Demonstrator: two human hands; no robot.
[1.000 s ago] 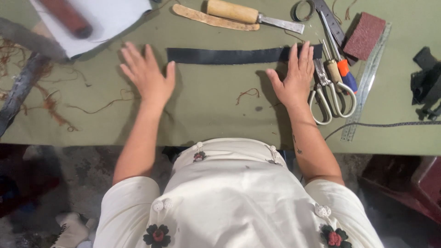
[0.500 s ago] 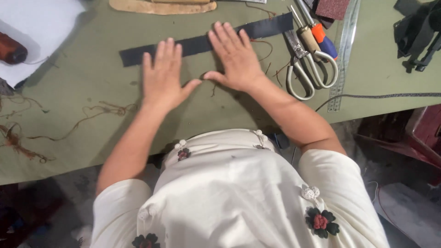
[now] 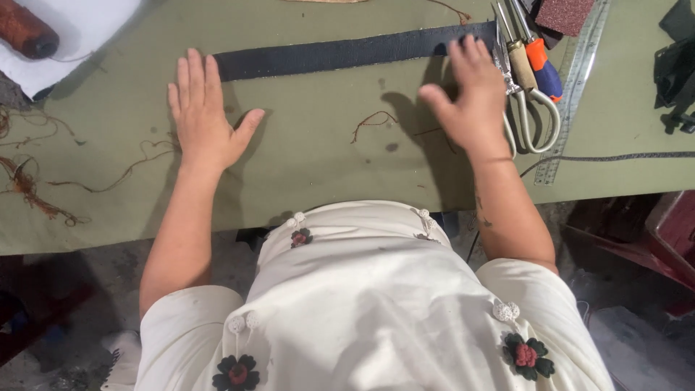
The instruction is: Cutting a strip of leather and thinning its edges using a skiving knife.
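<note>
The left hand lies flat and released on the bench, palm down, fingers together and pointing away from the person, thumb spread out to the side. Its fingertips reach the near edge of the left end of a long dark strap, touching or just short of it; which of the two cannot be told. The right hand is also released, fingers spread and grasping nothing. It seems raised a little above the bench, for a dark shadow falls to its left, and its fingertips lie over the right end of the strap.

The strap runs flat across the far side of the bench from one hand to the other, tilted slightly so that its right end is farther from the person. Just beside the right hand lie pale-handled scissors, their loops toward the person, and by them a tool with a wooden handle and one with an orange and blue handle. Past these a clear ruler runs slantwise, with a reddish-brown abrasive block at its far end.

Between the hands, a few loose reddish threads lie on the green surface, and more threads gather left of the left hand. In the far left corner a white sheet carries a dark red-brown roll. A thin dark cord trails off to the right edge.
</note>
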